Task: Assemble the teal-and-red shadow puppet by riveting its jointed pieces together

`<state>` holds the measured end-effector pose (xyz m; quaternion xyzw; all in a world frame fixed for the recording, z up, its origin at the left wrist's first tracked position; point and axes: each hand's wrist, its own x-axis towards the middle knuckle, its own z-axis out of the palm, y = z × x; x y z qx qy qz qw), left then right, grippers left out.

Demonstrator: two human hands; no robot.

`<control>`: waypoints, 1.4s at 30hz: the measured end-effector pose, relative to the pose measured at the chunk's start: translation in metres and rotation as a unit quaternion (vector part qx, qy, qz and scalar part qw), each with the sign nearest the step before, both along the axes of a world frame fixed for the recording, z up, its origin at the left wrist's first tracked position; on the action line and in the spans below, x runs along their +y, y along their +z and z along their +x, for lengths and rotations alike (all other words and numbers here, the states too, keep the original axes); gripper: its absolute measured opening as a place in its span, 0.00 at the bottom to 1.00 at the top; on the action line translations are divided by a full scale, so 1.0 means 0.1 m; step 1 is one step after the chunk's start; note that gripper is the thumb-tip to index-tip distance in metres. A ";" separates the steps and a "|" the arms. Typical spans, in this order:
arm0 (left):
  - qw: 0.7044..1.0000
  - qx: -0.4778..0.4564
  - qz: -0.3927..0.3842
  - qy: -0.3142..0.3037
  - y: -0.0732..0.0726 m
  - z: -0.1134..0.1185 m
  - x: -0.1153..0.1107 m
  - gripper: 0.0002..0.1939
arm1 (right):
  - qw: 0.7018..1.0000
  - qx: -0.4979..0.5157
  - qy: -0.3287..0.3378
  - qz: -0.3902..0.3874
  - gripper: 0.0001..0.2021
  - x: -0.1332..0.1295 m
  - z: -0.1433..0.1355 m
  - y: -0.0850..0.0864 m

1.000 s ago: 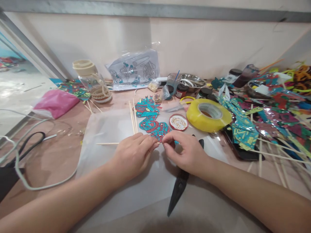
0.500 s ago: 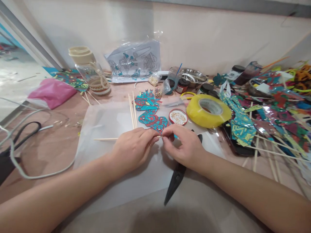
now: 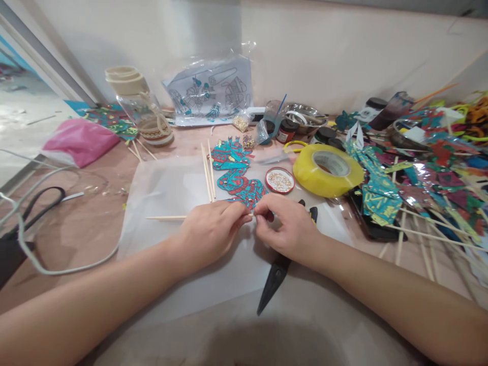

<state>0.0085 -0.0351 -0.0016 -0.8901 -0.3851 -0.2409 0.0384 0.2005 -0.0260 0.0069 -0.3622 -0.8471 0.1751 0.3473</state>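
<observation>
My left hand (image 3: 215, 229) is closed around a thin wooden stick (image 3: 165, 218), whose pointed end sticks out to the left. At the stick's other end, my right hand (image 3: 285, 221) pinches with thumb and forefinger; what lies between these fingertips is too small to make out. Just beyond my hands lies a painted blue-and-red cut-out figure (image 3: 238, 185) with small metal fasteners. Two more sticks (image 3: 209, 173) rest to its left. Beside it is a red-rimmed lid (image 3: 280, 181) of tiny gold pieces. Black pliers (image 3: 276, 279) lie partly under my right hand.
A big yellow tape roll (image 3: 328, 170) stands right of the lid. Painted cut-outs on sticks (image 3: 381, 188) pile up at the right, over a dark phone (image 3: 375, 231). A bottle (image 3: 141, 107), pink bag (image 3: 80, 142), white cable (image 3: 72, 269) and black scissors (image 3: 41, 203) are at the left.
My hands stay together at the stick's end with almost no movement. The view has shifted slightly.
</observation>
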 end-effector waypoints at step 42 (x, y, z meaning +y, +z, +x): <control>0.998 -0.051 -0.021 -0.023 0.07 -0.03 0.02 0.11 | 0.987 0.054 -0.050 -0.145 0.03 0.01 0.00 0.04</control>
